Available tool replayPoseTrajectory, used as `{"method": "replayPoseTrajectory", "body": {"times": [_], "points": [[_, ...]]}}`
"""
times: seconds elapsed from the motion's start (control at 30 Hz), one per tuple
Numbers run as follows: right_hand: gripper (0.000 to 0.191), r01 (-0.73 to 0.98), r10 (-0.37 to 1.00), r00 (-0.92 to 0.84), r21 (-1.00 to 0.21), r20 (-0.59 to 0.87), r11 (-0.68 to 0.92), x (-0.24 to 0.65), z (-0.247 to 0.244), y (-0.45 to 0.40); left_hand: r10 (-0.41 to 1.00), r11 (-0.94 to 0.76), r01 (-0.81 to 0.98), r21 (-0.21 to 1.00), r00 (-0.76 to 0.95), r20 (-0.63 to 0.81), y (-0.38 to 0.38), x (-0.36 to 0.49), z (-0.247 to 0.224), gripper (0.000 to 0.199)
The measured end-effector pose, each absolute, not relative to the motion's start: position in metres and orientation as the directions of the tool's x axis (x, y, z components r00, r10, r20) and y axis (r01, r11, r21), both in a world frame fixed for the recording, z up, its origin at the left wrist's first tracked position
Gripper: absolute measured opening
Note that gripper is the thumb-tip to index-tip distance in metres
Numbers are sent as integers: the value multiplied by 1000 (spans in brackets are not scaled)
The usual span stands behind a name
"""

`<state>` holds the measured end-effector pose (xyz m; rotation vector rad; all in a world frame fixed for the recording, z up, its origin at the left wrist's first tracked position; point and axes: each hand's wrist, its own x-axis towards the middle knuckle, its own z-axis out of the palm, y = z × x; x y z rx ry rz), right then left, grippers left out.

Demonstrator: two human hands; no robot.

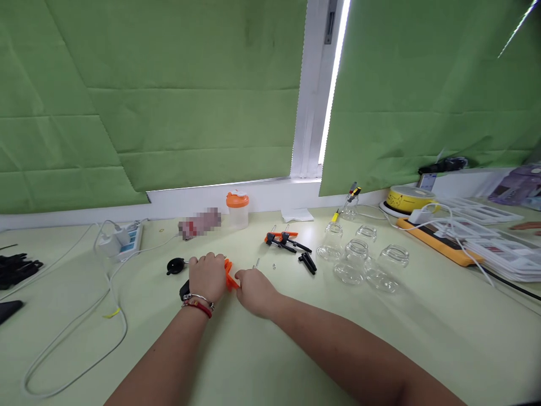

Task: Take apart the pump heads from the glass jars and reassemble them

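Observation:
My left hand (208, 276) is wrapped over an orange plastic part (229, 275), its fingers curled down and partly hidden. Against that part's right end, my right hand (257, 290) closes with thumb and fingertips. A thin metal rod (256, 263) shows just behind the right hand; I cannot tell whether the hand holds it. Left of the left hand lies a round black piece with a stem (175, 266), and another black piece (185, 290) peeks out beside the wrist. Two orange-and-black assemblies with metal rods (281, 239) lie to the right, near several short black handles (307, 263).
Several clear glass jars (350, 262) stand on the right, one farther back holding screwdrivers (353, 194). A cup with an orange lid (238, 211) stands by the wall. Power strip (131, 241) and looping white cable (122, 332) occupy the left. Small metal nuts (274, 266) lie mid-table.

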<state>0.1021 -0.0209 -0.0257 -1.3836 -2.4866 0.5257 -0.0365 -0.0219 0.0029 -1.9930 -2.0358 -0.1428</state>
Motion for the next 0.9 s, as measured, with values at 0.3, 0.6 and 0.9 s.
{"method": "replayPoseTrajectory", "body": {"times": [0.3,0.6,0.9], "points": [[14,683,900,-430,-677,-70,274,107,-27,-15,935,-22,981,-192,89,344,-34,-23,12,31],[11,377,941,-331,-924,-65,69,167,-12,-18,890,-218,956,-198,278,362,-50,2,8,32],[34,-220,895,-445,-964,-36,-148,201,-22,-49,685,-609,788,-91,581,439,-79,42,-7,25]]}}
